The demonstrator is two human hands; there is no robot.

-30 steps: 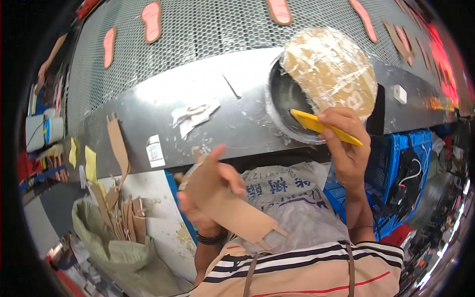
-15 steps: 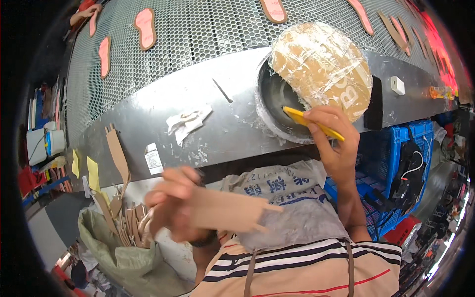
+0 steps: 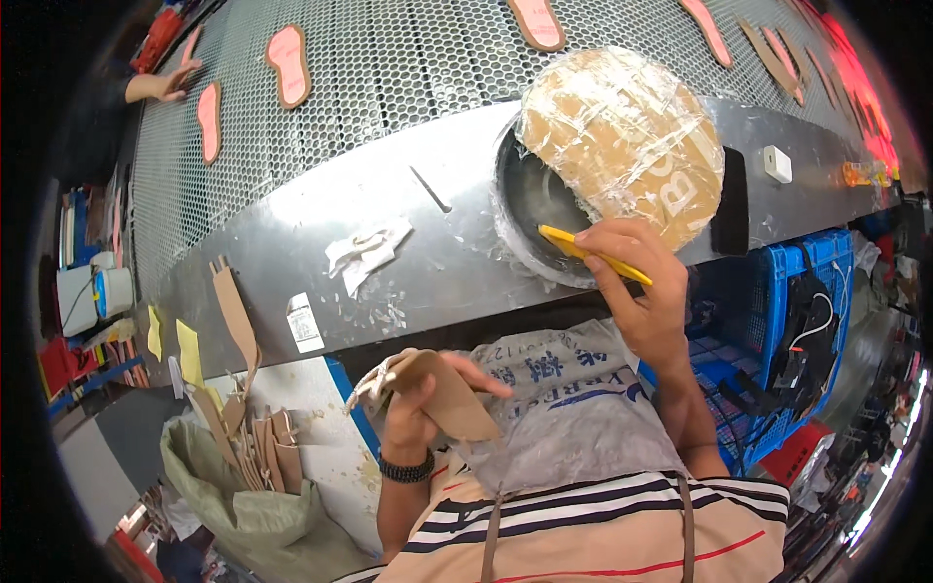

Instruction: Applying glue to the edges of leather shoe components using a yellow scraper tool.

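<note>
My right hand [image 3: 643,291] pinches a yellow brush [image 3: 607,262] by its slim handle. The brush's far end reaches over the inside of a round dark pot [image 3: 507,185] with whitish dried residue on its rim; its tip is hard to make out. A round cardboard lid [image 3: 627,136] wrapped in clear tape covers much of the pot. Lower left, my left hand [image 3: 412,420] grips a tan strap piece [image 3: 455,400], bent over, its wide end pointing down and right. The strap's other end, pale and ragged-looking, sticks out left of my fingers.
Pink insoles [image 3: 289,66] lie on a mesh conveyor [image 3: 408,73] beyond the metal ledge [image 3: 292,228]. A co-worker's hand [image 3: 165,85] is at upper left. The ledge bears crumpled tissue [image 3: 367,255] and a black phone [image 3: 731,204]. A green sack [image 3: 209,476] and blue crate [image 3: 777,291] flank me.
The strap piece in my left hand has turned from pointing right to bending downward. My right hand and brush have shifted slightly left. The co-worker's hand has left an insole.
</note>
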